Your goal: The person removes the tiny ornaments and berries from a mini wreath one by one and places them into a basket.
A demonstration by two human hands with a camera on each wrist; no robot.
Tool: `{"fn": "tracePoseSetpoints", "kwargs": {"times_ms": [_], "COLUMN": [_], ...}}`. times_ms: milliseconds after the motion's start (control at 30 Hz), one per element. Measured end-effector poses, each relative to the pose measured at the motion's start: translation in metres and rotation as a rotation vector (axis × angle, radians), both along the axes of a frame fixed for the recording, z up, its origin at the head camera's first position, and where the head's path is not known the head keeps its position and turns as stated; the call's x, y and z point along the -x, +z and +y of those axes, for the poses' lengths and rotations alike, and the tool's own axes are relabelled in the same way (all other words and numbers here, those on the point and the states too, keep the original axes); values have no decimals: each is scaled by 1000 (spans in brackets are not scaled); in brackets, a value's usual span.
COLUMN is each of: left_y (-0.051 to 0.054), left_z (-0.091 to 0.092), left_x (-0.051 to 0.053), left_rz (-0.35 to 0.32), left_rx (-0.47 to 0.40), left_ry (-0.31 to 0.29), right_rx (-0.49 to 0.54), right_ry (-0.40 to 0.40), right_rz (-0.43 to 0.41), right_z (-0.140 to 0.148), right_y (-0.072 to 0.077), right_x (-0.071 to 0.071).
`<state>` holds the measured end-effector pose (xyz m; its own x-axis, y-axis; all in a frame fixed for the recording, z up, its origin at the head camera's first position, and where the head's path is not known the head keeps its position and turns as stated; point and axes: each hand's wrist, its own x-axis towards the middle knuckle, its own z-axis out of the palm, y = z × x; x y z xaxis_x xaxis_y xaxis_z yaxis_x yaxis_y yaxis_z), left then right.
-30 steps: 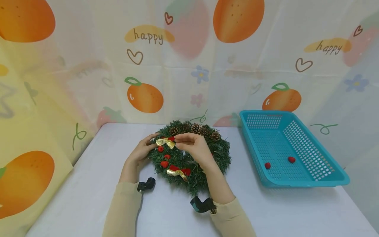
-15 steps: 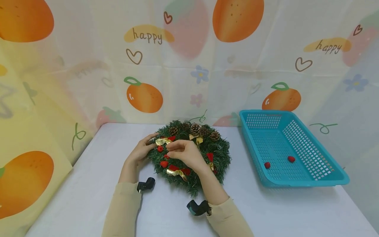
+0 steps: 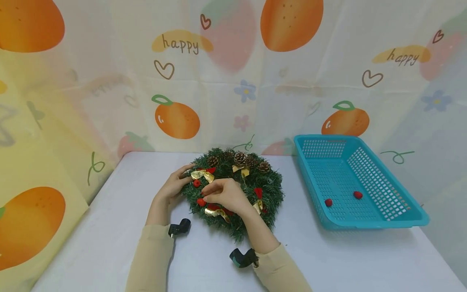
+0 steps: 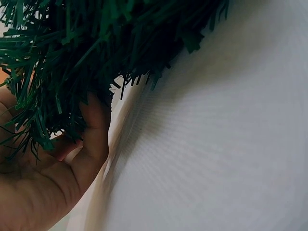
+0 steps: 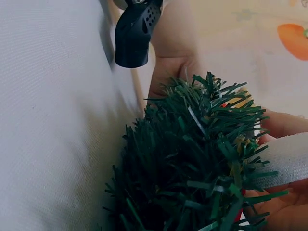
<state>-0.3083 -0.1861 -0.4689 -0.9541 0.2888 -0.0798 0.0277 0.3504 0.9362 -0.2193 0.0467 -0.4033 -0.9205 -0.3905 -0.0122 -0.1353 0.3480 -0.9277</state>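
Green and bushy, the wreath [image 3: 271, 188] is lying on the white surface [image 3: 204, 263], left of the blue basket [image 3: 339, 174]. Your left hand [image 3: 173, 187] is gripping its left edge, fingers curling round it. Your right hand [image 3: 228, 196] is working over its left part, the bent fingers and thumb standing nearly together near a red berry [image 3: 201, 202]; whether they are holding anything, I cannot tell. Pine cones [image 3: 239, 158] are lining the wreath's far side. Two loose berries [image 3: 358, 195] are lying in the basket.
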Motion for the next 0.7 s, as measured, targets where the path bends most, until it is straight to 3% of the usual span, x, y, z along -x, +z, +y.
{"fn": "tracePoseSetpoints", "kwargs": {"times_ms": [367, 700], "left_y": [0, -2], "left_z": [0, 0], "left_x": [-1, 1], "left_rz": [0, -7], "left_rx": [-13, -13], "left_ry": [-3, 5], "right_rx": [-33, -87], "right_ry": [4, -5], "right_rz": [-13, 46], "right_z": [-4, -10], "right_y": [-2, -10], "right_x": [-1, -2]}}
